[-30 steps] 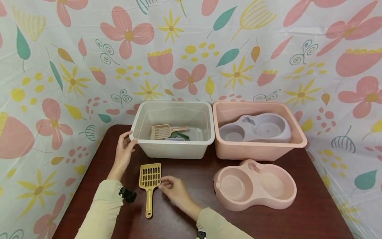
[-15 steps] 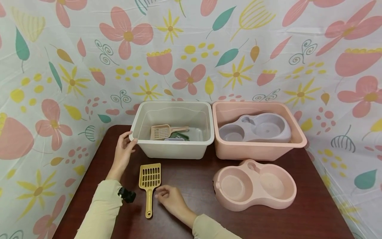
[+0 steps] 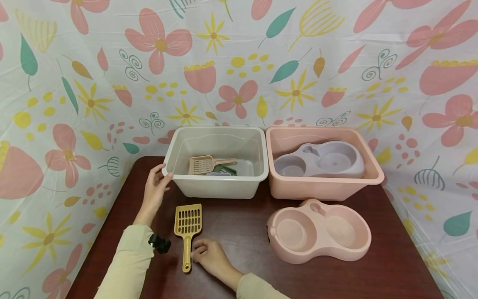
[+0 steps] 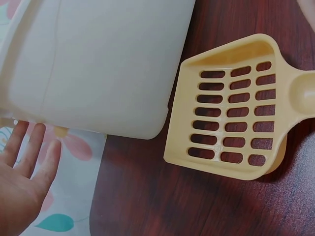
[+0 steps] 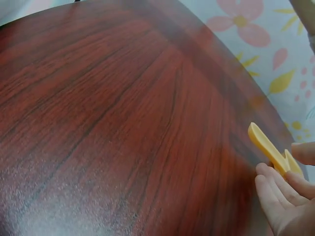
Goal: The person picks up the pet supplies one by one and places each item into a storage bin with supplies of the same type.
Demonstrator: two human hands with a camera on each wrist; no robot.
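Observation:
A yellow slotted litter scoop [image 3: 188,222] lies on the dark wood table, its handle toward me. Beside that handle is my right hand [image 3: 213,256], with loosely bent fingers; whether they touch the scoop I cannot tell. The right wrist view shows the end of the yellow handle [image 5: 266,143] near those fingertips. My left hand [image 3: 154,189] touches the front left corner of a pale grey litter box [image 3: 218,187]. Its fingers [image 4: 34,142] look fairly straight in the left wrist view, with the tips at the box's rim. Inside the box lie a beige scoop [image 3: 201,165] and a green piece [image 3: 227,169].
A pink litter box [image 3: 321,190] stands right of the grey one and holds a lilac double bowl [image 3: 336,160]. In front of it sits a pink double bowl [image 3: 319,232]. A floral sheet [image 3: 239,62] hangs behind the table [image 3: 239,224].
My right hand has moved down and slightly left, from beside the scoop's head to beside its handle. The left hand has stayed at the box corner; the scoop has not moved.

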